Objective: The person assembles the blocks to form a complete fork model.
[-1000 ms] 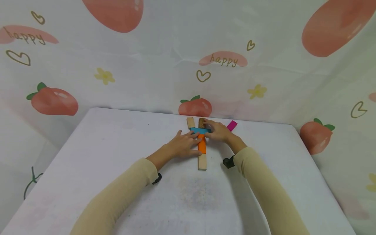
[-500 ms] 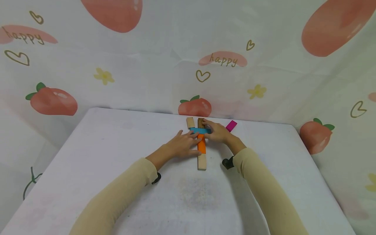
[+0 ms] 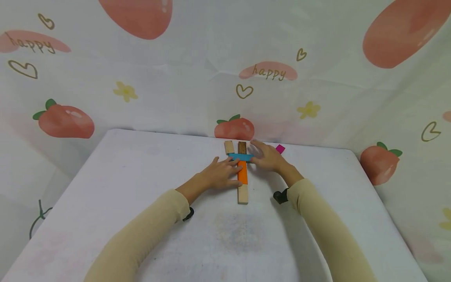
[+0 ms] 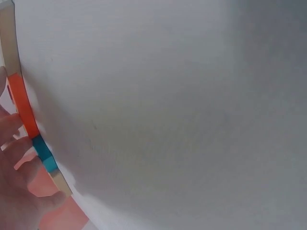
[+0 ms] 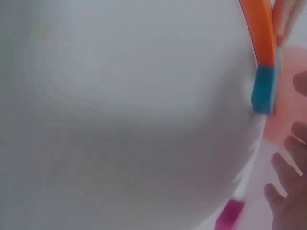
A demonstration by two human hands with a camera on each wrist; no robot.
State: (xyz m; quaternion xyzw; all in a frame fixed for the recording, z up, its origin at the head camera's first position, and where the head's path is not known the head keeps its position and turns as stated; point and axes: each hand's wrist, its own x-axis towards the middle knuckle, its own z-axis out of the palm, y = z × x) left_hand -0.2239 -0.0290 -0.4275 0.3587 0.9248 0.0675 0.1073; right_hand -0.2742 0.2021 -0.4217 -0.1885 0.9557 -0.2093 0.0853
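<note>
My left hand (image 3: 219, 174) has its fingers spread, with fingertips on the orange block (image 3: 242, 172) and the left part of the blue block (image 3: 244, 157). The blue block lies crosswise at the orange block's far end. A plain wooden block (image 3: 242, 195) continues the line at the near end. Beyond the blue block lie a dark brown block (image 3: 242, 147) and, to its left, another plain block (image 3: 229, 147). My right hand (image 3: 268, 157) is beside the blue block's right end, fingers relaxed and holding nothing. In the right wrist view its fingers (image 5: 287, 175) stand apart from the blocks.
A magenta block (image 3: 280, 149) lies beyond the right hand, partly hidden by it. All of this is near the far edge of the white table (image 3: 158, 156), where a fruit-patterned cloth (image 3: 190, 78) hangs.
My right hand has come away from the dark brown block and moved a little to the right, covering more of the magenta block. The left hand and the row of blocks stay put.
</note>
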